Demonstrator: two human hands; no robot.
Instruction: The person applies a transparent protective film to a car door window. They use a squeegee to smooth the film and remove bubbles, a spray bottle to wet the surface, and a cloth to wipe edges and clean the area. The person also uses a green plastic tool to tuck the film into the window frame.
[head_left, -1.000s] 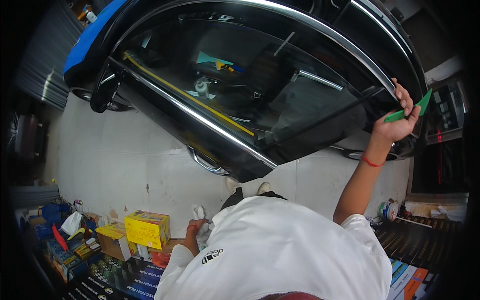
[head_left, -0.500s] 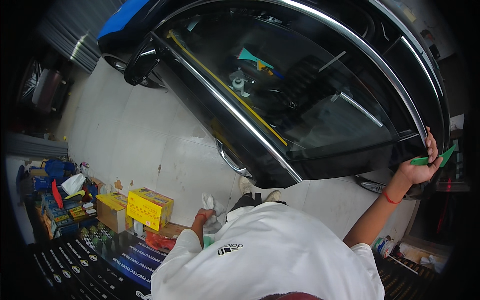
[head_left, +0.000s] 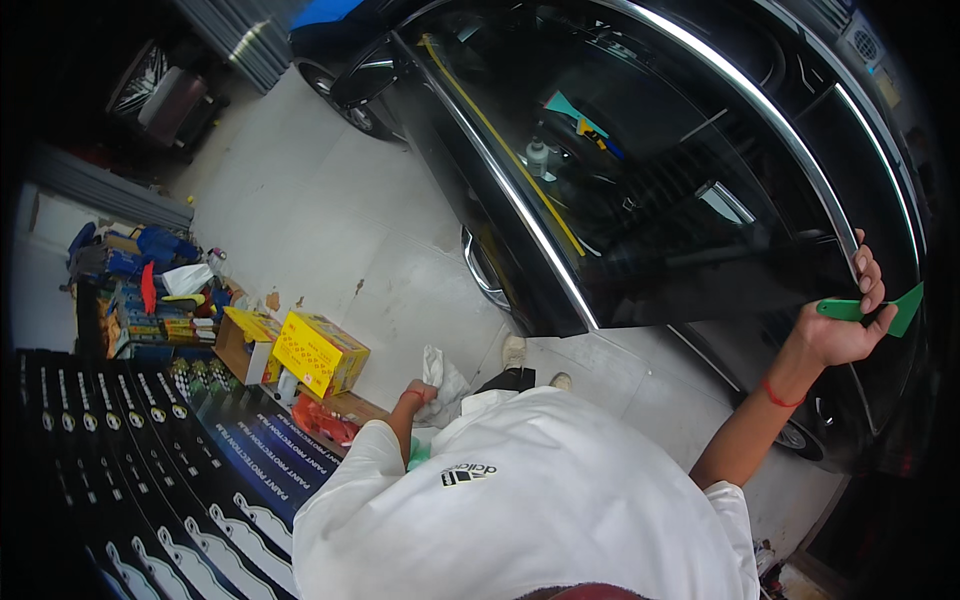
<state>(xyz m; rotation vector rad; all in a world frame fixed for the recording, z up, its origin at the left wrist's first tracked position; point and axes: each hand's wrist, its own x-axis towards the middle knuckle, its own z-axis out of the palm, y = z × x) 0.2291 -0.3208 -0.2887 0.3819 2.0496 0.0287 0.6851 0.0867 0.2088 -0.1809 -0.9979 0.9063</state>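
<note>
My right hand (head_left: 840,330) is closed around the handle of a green scraper (head_left: 908,308) with a flared blade. Its fingers rest at the rear corner of the window frame on an open black car door (head_left: 540,300). Low by my left side, my left hand (head_left: 419,392) grips a crumpled white cloth (head_left: 446,380). Behind the door's window glass (head_left: 640,220) appear a teal scraper (head_left: 566,104), a yellow tool (head_left: 588,128) and a pale bottle (head_left: 537,158). A yellow strip (head_left: 500,140) runs along the window's lower edge.
On the left stand a yellow box (head_left: 320,355), an open carton (head_left: 245,350) and a shelf crowded with supplies (head_left: 160,300). Dark printed film posters (head_left: 130,450) cover the lower left. The car's chrome door handle (head_left: 480,268) juts toward the grey floor (head_left: 310,220).
The view has turned, so the boxes and the car's front sit farther right. More of the car's side shows beneath the door. Both hands keep their holds.
</note>
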